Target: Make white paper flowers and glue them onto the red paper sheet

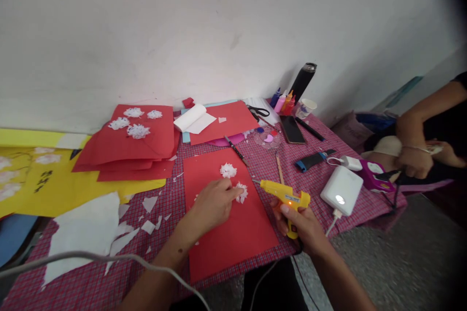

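Note:
A sheet of red paper (233, 252) lies in front of me with two whole white crumpled-paper flowers visible on it. My left hand (213, 204) reaches over the sheet. Its index finger is stretched out and touches the nearer flower (242, 196), and the other fingers are partly curled. Just beyond is the other flower (228, 170). My right hand (304, 226) is wrapped round the handle of a yellow hot glue gun (279, 189), whose light glows orange. The gun's nozzle points left, beside the sheet's right edge. Bits of white at the sheet's left are partly hidden by my left hand.
A stack of red sheets (146, 148) with white flowers is at back left. Torn white paper (83, 233) lies nearer. A brush (235, 149), phone (292, 129), paint bottles (286, 102), power bank (342, 189) and purple power strip (375, 175) are also about. A person's hand (414, 161) is at right.

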A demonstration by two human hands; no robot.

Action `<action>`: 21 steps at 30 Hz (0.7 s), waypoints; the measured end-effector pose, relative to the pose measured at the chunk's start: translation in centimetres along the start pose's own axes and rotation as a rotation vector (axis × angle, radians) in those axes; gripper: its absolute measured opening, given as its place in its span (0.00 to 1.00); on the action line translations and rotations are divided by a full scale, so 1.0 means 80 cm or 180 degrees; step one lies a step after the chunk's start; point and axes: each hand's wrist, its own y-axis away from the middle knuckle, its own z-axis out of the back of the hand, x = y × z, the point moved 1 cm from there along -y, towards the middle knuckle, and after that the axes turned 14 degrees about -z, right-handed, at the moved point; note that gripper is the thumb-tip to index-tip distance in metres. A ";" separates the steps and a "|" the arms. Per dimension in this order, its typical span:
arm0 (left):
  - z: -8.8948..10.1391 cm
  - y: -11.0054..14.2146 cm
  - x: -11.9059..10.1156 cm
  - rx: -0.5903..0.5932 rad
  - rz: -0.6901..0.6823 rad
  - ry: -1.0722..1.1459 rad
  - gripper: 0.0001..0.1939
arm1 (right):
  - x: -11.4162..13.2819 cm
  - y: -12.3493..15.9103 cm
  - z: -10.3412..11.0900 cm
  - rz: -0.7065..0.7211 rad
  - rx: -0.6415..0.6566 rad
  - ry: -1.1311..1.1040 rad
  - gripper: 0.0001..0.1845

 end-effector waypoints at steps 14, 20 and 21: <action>-0.004 0.000 -0.005 0.0136 0.0023 -0.0041 0.23 | -0.002 0.001 0.001 0.0026 0.0027 0.0037 0.14; 0.001 0.003 0.004 -0.0062 -0.0012 0.0075 0.22 | -0.001 -0.001 0.002 0.0015 0.0029 0.0065 0.14; 0.002 0.004 0.006 -0.0101 0.0010 0.0064 0.22 | -0.001 -0.001 0.002 0.0016 0.0029 0.0062 0.14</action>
